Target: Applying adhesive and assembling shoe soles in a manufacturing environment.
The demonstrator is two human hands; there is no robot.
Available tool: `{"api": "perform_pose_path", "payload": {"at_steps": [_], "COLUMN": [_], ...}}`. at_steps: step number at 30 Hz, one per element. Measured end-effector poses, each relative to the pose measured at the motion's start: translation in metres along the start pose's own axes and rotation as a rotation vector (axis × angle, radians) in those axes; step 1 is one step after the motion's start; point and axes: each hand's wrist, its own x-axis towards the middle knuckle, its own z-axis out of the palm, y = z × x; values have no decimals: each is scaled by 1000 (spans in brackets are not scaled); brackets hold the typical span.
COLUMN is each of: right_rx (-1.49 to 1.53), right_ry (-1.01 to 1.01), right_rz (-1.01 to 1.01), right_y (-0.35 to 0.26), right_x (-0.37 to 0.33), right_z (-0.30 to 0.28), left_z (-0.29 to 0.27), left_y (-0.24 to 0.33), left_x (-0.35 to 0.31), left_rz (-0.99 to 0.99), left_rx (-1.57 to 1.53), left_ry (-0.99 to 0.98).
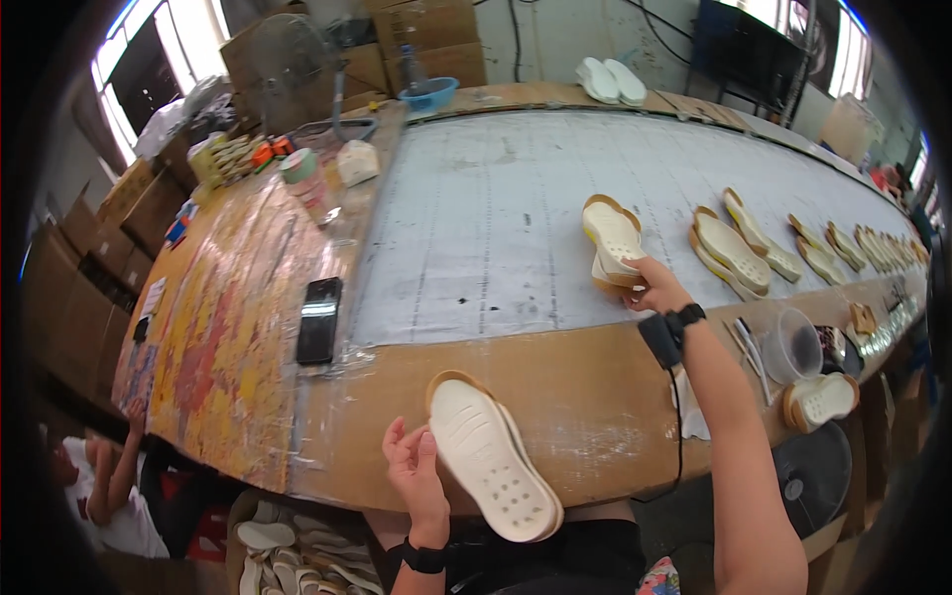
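Observation:
A cream shoe sole (486,456) with a tan rim lies at the front edge of the brown tabletop, its perforated end toward me. Beside its left edge is my left hand (415,474), empty, with its fingers apart; whether the thumb touches the sole I cannot tell. My right arm reaches out over the pale sheet. There my right hand (654,286) grips the near end of another cream shoe sole (613,233) with a tan rim and a yellowish side. A second layer shows under that end. Further right on the sheet lies another pair of soles (732,250).
Smaller-looking soles (878,246) stretch in a row to the far right. A phone (318,319) and a pink jar (307,183) are on the left. A clear tub (791,345) stands right of my arm. Below the table, a box holds several soles (288,555); a person (109,481) is at lower left.

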Motion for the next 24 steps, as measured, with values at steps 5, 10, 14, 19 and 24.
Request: {"api": "perform_pose_path", "payload": {"at_steps": [5, 10, 14, 19, 24], "right_rx": [417, 536, 408, 505, 529], "right_ry": [-524, -802, -881, -722, -705], "right_rz": [69, 209, 315, 291, 219], "right_y": [41, 97, 130, 141, 126], "right_x": [-85, -173, -209, -226, -242], "right_z": [43, 22, 62, 60, 76], "left_z": [-21, 35, 29, 27, 29], "left_y": [47, 65, 64, 61, 58], "left_x": [-2, -1, -7, -16, -31], "left_rz": [158, -193, -306, -141, 112], "left_rx": [56, -403, -469, -421, -60], "left_ry": [-130, -524, -650, -660, -719]}}
